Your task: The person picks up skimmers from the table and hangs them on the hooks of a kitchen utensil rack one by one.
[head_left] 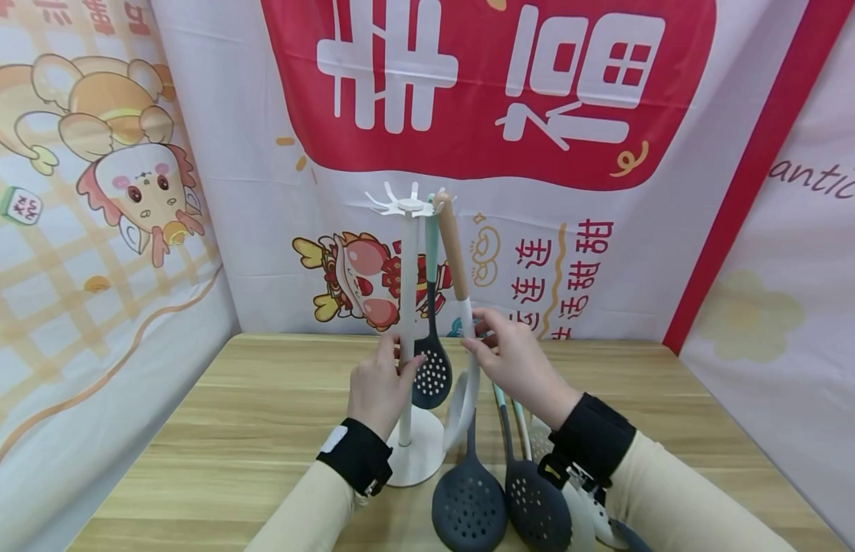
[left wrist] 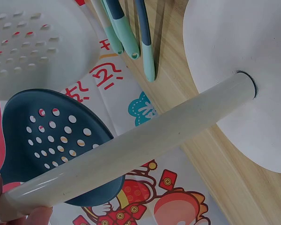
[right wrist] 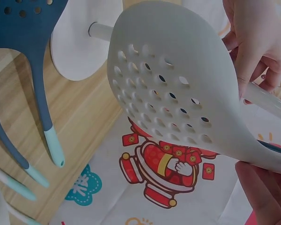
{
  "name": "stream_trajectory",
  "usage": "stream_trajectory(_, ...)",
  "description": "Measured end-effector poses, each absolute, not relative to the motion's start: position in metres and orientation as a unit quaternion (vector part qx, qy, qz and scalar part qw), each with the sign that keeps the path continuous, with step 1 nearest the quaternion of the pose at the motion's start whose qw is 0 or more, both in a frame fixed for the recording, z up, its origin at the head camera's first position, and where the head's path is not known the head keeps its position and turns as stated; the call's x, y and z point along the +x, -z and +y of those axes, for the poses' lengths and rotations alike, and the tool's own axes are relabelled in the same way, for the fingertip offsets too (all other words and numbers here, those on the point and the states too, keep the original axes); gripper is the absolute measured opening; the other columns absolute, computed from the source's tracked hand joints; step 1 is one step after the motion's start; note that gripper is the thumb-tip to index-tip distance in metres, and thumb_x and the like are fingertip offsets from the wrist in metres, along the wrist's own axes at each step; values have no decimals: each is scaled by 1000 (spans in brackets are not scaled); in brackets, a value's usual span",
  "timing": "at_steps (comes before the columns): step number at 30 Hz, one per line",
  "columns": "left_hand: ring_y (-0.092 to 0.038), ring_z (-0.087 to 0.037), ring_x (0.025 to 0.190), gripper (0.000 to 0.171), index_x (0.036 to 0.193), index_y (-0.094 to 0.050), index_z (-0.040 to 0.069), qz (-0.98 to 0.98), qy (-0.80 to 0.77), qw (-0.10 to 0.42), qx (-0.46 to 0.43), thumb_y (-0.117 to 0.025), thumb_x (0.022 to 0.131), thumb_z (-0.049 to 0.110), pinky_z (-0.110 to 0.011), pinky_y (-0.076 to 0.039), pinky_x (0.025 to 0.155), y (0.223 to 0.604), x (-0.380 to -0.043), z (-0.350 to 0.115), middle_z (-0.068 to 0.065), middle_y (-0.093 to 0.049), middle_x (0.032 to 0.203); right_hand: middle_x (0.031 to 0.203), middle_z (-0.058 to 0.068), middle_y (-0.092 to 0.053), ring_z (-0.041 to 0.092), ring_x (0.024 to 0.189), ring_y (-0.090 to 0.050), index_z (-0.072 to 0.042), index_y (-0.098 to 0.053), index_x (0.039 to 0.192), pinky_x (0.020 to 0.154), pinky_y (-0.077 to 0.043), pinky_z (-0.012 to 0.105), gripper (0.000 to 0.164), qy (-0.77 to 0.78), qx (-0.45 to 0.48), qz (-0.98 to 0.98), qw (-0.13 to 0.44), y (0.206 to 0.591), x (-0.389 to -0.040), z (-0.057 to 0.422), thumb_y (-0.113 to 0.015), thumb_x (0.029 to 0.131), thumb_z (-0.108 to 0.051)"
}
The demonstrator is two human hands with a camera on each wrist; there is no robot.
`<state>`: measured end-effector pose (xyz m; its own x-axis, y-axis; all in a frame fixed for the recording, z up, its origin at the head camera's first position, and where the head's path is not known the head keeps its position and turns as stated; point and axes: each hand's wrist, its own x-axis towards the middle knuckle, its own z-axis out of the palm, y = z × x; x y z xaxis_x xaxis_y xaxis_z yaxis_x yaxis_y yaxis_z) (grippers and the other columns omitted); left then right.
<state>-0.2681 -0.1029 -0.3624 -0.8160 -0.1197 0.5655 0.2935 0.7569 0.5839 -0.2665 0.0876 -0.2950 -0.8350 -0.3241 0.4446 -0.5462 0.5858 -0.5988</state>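
My left hand [head_left: 379,389] grips the white pole [head_left: 409,284] of an upright utensil rack, whose round base [head_left: 416,460] sits on the table. Between thumb and fingers, my right hand [head_left: 520,366] pinches the neck of a white slotted skimmer [right wrist: 173,89] with a wood-coloured handle [head_left: 452,249]. The skimmer's head points down, and the top of its handle is right at the rack's hooks [head_left: 404,205]. Just behind the pole, a dark blue perforated skimmer [head_left: 432,376] with a mint-green handle hangs from the rack.
On the table right of the base lie a large dark slotted turner [head_left: 468,502], a dark perforated skimmer [head_left: 537,498] and several other utensils, partly hidden by my right forearm. A printed cloth [head_left: 537,176] hangs behind the wooden table [head_left: 261,429].
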Motion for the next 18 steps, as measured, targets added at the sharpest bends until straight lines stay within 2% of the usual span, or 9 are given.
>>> stream_trajectory(18, -73, -25, 75, 38, 115, -56, 4, -884, 342, 315, -55, -74, 90, 27, -35, -61, 66, 364, -269, -103, -16, -74, 100, 106, 15, -69, 28, 93, -71, -4, -56, 131, 75, -61, 35, 39, -400, 219, -877, 152, 301, -278, 75, -66, 95, -10)
